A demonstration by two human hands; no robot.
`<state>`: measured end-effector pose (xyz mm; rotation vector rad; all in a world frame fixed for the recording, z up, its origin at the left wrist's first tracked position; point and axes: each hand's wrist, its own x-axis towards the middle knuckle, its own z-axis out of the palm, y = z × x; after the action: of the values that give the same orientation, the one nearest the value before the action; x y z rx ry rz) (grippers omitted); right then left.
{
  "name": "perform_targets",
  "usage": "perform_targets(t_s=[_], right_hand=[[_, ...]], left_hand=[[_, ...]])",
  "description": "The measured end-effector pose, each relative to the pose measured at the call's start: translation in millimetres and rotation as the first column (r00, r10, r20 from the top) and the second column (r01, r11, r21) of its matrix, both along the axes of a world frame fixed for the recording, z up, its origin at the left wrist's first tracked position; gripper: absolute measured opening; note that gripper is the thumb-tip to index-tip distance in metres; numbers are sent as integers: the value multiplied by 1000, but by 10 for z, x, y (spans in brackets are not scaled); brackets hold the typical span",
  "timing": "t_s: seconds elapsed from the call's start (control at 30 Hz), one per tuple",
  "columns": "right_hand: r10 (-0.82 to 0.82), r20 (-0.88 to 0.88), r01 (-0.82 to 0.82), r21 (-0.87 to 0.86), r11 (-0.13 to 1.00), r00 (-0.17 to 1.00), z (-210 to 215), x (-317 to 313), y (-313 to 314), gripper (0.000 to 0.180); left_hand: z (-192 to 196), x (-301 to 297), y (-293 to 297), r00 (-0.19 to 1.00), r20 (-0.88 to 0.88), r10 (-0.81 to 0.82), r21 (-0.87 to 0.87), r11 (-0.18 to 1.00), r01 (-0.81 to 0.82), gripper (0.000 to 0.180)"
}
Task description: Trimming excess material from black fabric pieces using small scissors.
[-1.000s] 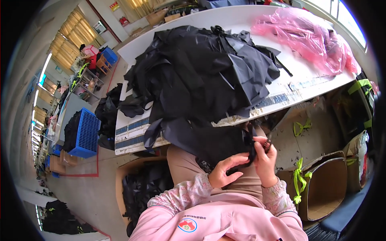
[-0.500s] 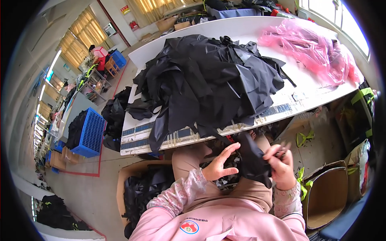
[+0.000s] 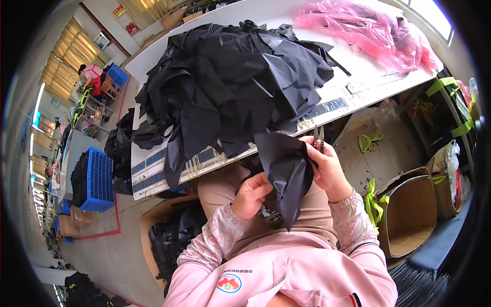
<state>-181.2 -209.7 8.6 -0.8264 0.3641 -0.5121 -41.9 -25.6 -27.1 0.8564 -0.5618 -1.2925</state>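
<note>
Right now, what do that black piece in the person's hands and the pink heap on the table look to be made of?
The black piece looks like thin woven synthetic cloth with a slight sheen: it hangs limp and folds in sharp creases between the left hand and right hand. The pink heap seems to be thin plastic film: translucent, glossy and crumpled. Neither is certain from the look alone.

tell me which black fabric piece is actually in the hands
The single black piece over the lap, held by the left hand and right hand; the other pieces lie piled on the white table.
</note>
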Motion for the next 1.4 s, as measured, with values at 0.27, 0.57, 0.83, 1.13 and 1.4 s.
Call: perform_targets(t_s=[0.27,0.57,0.83,1.13,1.4], right_hand=[[-25,-126,44,146,988,992,-187,94,163,14],[-22,-50,21,-17,1000,999,102,92,327,16],[-168,-229,-33,-678,734,959,12,42,543,75],[-136,-87,68,-539,840,987,-246,86,675,43],[-220,-189,47,-647,761,957,-243,115,827,43]], left_hand=[[-118,-217,73,752,649,114,-50,993,-108,64],[-171,-49,-69,613,615,496,-210,852,-479,21],[134,150,-73,756,389,526,-113,842,-527,25],[-65,68,-45,678,421,602,-73,768,-637,16],[-154,-111,14,816,268,512,-139,859,-493,27]])
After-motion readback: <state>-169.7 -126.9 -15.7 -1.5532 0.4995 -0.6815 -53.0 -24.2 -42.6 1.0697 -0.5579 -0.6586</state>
